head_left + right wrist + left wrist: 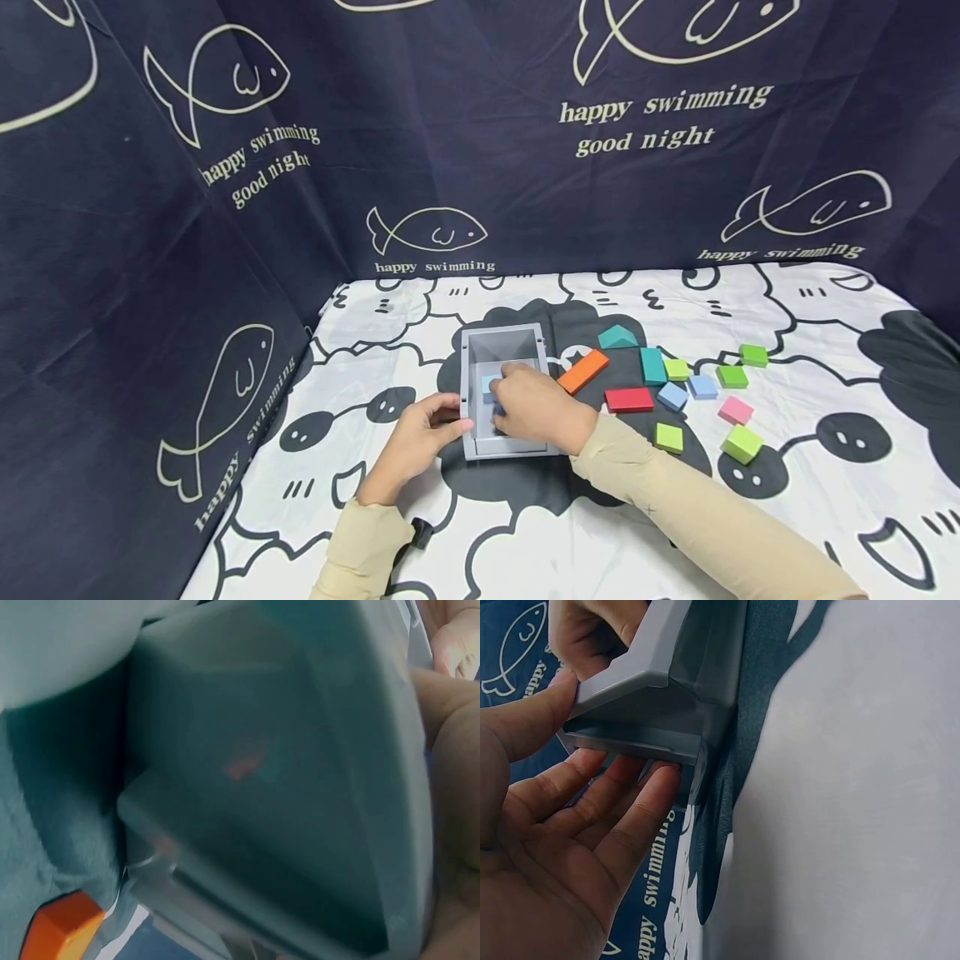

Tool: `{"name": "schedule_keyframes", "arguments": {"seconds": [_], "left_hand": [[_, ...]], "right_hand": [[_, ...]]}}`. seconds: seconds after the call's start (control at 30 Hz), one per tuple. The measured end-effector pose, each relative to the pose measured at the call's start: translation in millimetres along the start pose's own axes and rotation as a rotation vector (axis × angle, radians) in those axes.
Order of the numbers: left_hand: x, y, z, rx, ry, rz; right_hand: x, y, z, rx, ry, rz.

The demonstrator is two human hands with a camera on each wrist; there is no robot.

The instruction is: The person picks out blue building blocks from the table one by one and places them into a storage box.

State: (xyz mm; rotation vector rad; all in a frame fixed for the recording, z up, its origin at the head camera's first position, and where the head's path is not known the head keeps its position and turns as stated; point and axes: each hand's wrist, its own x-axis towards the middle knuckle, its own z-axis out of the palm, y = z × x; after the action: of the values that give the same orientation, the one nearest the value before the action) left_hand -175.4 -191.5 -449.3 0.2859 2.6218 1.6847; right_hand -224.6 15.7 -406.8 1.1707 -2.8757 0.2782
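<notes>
At far left hangs a dark, softly creased curtain (pixel 240 283) printed with pale fish. Next comes the left hand (pixel 423 429), pinching the left rim of a grey box (pixel 504 331). The left wrist view alone shows this hold from below: thumb on the rim's top, fingertips under its ledge.

The box is rectangular, open-topped, smooth and hard. Inside, near the left wall, sits a light blue block (pixel 487 388), seen only from the head. The right hand (pixel 536 404) reaches over the right rim, fingers bent down at the block; whether they pinch it I cannot tell. The right wrist view is blurred and shows mainly the box's outer wall, with a faint orange reflection.

Room between box and orange block (pixel 583 372) is narrow; the cartoon-printed cloth (pixel 300 450) lies open left of the box. Farther right, flat-faced blocks spread out: a teal triangle (pixel 618 337), a red bar (pixel 629 400), a pink block (pixel 736 409) and several greens.
</notes>
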Motion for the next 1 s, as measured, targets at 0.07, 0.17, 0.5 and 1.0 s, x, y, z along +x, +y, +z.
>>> {"name": "schedule_keyframes", "arguments": {"seconds": [0.07,0.17,0.5,1.0], "left_hand": [[-0.3,0.1,0.2,-0.001,-0.001,-0.002],[-0.1,0.1,0.3,0.002,-0.001,-0.003],[-0.1,1.6,-0.1,0.025,-0.004,0.004],[1.3,0.5,0.1,0.015,-0.011,0.015]], "right_hand": [[1.5,-1.5,2.1,-0.005,0.014,0.023],[3.7,-4.0,4.3,-0.006,0.018,0.059],[13.2,-8.4,6.3,-0.013,0.016,0.147],[16.3,-10.2,9.6,-0.050,-0.065,0.198]]}}
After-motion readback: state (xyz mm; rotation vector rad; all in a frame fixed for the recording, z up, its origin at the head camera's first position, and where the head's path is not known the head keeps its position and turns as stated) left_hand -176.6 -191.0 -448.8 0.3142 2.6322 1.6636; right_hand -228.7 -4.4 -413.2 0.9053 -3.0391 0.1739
